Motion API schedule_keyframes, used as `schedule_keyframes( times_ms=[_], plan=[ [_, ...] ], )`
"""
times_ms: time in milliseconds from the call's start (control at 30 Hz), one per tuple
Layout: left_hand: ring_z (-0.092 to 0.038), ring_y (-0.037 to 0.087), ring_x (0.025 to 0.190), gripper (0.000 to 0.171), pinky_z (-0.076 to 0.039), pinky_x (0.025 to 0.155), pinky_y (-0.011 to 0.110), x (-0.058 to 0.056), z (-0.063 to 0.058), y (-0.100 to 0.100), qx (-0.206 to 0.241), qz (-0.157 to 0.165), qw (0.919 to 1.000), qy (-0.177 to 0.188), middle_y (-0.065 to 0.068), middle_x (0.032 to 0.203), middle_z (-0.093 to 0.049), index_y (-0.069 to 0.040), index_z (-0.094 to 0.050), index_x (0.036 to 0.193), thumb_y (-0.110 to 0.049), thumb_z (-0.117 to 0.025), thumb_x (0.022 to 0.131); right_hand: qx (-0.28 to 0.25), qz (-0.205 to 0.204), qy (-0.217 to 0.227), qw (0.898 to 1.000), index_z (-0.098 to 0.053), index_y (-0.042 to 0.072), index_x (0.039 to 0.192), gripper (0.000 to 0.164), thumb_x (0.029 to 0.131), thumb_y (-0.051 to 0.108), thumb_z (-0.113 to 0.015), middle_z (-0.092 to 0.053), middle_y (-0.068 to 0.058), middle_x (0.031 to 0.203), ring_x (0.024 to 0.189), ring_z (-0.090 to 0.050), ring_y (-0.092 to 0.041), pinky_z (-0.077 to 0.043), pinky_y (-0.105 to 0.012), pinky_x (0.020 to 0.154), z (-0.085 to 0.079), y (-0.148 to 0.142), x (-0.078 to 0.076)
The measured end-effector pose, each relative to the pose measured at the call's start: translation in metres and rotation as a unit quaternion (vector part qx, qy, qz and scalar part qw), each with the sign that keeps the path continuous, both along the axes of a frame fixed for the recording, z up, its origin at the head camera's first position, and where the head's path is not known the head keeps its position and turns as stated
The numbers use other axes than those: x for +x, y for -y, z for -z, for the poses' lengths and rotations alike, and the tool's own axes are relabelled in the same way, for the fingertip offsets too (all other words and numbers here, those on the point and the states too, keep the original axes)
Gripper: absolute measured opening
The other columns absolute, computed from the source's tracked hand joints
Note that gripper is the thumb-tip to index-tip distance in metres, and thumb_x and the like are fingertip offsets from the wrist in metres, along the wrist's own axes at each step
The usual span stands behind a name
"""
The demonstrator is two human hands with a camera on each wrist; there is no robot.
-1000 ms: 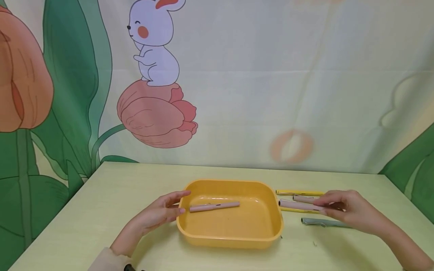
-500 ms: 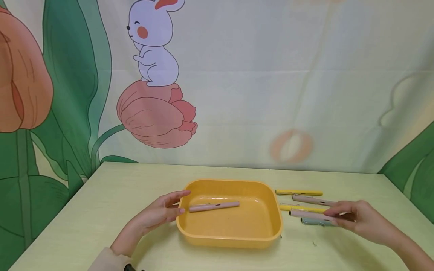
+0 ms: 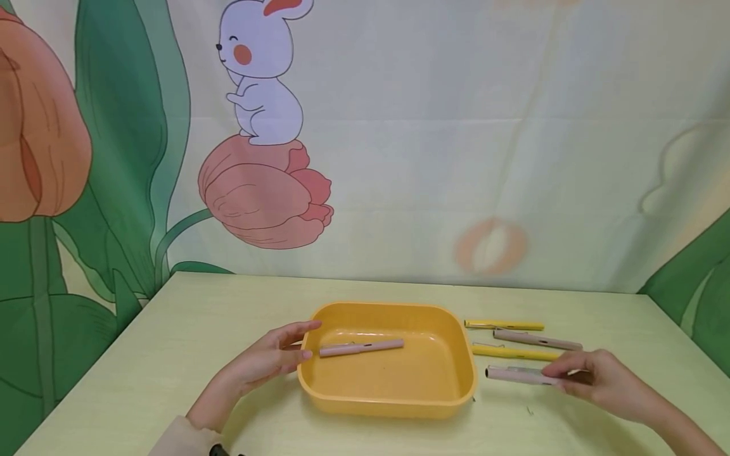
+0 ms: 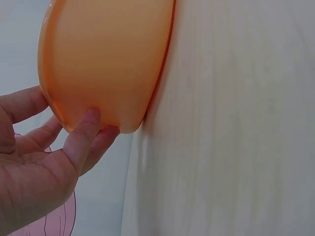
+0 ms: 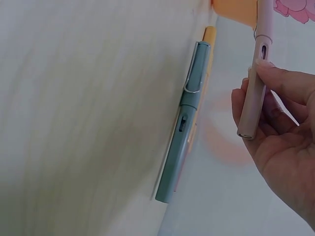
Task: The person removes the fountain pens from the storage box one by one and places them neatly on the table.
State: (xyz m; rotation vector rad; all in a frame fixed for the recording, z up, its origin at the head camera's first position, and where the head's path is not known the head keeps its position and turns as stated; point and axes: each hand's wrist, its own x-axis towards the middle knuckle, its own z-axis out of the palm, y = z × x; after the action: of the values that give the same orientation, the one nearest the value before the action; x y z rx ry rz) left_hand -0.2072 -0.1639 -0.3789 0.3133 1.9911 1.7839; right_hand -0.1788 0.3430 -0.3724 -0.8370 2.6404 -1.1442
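My right hand (image 3: 607, 383) pinches a pink fountain pen (image 5: 255, 93) between thumb and fingers, its capped end pointing left toward the yellow basin (image 3: 388, 401). In the head view this pen overlaps the place of the teal pen (image 5: 179, 137), which shows in the right wrist view lying on the table. At the basin's left end, my left hand (image 3: 268, 354) grips the wall, thumb against the outside and fingers at the rim. Inside the basin lies another pink pen (image 3: 362, 348), close to the left wall.
Right of the basin lie a yellow pen (image 3: 504, 325) at the back, a dusky pink pen (image 3: 538, 340) and a nearer yellow pen (image 3: 516, 353). A printed cloth (image 3: 399, 158) hangs behind the table (image 3: 245, 297).
My right hand has moved toward me and slightly right with the pink pen, from over the yellow pen to over the teal one. The left hand and basin have stayed still.
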Motion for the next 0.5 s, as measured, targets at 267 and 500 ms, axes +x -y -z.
schedule_keyframes(
  times_ms=[267,500],
  plan=[
    [-0.045,0.032,0.117,0.056,-0.046,0.091,0.036,0.000,0.000,0.000,0.000,-0.001,1.0000,0.001,0.025,0.141,-0.028,-0.002,-0.033,0.139,-0.006,-0.057,0.088,-0.049,-0.059,-0.022,0.997,-0.068,0.002,0.095,0.018,0.079,-0.005,-0.063,-0.064,0.011,0.096,0.085,-0.056,0.004,-0.053,-0.021,0.060,0.011,-0.002,-0.003],
    [-0.045,0.032,0.118,0.057,-0.046,0.092,0.036,0.001,0.001,0.001,0.004,0.004,1.0000,-0.004,0.026,0.141,-0.028,-0.001,-0.032,0.139,-0.006,-0.056,0.088,-0.065,-0.075,0.003,0.995,-0.068,0.001,0.097,0.020,0.079,-0.007,-0.062,-0.064,0.013,0.099,0.088,-0.057,0.004,-0.054,-0.022,0.061,0.017,-0.002,-0.005]
  ],
)
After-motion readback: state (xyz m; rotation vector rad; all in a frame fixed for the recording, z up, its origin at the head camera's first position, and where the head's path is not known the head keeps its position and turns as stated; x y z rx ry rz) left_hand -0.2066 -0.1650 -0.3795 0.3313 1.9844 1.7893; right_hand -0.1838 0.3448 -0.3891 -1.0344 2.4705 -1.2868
